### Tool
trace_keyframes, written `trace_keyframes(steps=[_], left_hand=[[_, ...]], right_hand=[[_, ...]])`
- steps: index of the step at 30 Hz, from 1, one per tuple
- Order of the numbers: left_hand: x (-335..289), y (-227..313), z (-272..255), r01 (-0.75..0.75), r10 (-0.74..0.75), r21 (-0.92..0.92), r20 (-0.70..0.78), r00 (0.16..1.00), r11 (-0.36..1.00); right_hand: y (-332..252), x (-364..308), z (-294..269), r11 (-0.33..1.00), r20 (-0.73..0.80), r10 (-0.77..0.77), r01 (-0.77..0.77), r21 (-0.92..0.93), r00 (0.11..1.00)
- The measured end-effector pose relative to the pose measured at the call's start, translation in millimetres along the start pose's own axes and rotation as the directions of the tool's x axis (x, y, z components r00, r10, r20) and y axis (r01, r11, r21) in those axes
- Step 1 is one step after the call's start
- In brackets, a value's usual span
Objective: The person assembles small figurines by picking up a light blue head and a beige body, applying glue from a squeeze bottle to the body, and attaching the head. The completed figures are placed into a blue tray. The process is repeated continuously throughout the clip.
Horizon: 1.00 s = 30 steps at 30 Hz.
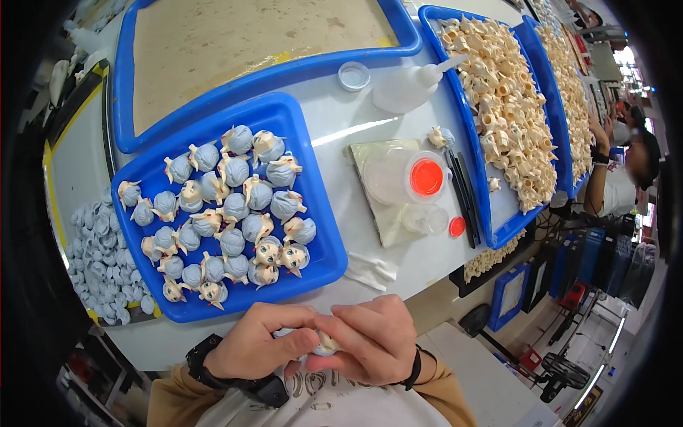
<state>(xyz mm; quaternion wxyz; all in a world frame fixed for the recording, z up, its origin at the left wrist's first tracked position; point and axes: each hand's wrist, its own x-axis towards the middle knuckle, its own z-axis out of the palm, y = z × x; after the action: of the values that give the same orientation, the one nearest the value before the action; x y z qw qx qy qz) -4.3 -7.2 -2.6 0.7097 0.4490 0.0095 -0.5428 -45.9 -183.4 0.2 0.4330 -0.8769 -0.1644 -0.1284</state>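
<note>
Close to my chest, both hands hold a small doll head (328, 343) with blue-grey hair and cream parts. My left hand (267, 343) is closed on its left side, the thumb pressed along it. From the other side, the fingers of my right hand (378, 338) pinch it. Much of the head is hidden by my fingers. Just beyond my hands stands a blue tray (321, 249) of similar heads with blue-grey hair; a few show painted eyes. White gloves or finger covers (371, 272) lie on the table beside it.
Loose blue-grey hair pieces (103, 263) are heaped at left. A wide blue tray (267, 67) lies at the back. Right of centre are a container with red inside (427, 176), a squeeze bottle (405, 90) and dark pens (464, 196). Trays of cream parts (509, 107) stand at right, a person (619, 178) beyond.
</note>
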Motion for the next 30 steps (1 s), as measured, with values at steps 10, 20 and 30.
trace_keyframes(steps=[10, 20, 30], left_hand=[[8, 0, 9, -0.148, 0.160, -0.430, -0.008, 0.987, 0.891], [3, 7, 2, -0.080, 0.101, -0.248, 0.074, 0.992, 0.965], [6, -3, 3, -0.206, 0.217, -0.334, -0.005, 0.976, 0.920]], right_hand=[[31, 8, -4, 0.934, -0.066, 0.288, -0.295, -0.200, 0.955], [63, 12, -112, 0.760, -0.639, 0.403, -0.629, -0.165, 0.655], [133, 12, -142, 0.627, -0.192, 0.432, -0.447, -0.638, 0.881]])
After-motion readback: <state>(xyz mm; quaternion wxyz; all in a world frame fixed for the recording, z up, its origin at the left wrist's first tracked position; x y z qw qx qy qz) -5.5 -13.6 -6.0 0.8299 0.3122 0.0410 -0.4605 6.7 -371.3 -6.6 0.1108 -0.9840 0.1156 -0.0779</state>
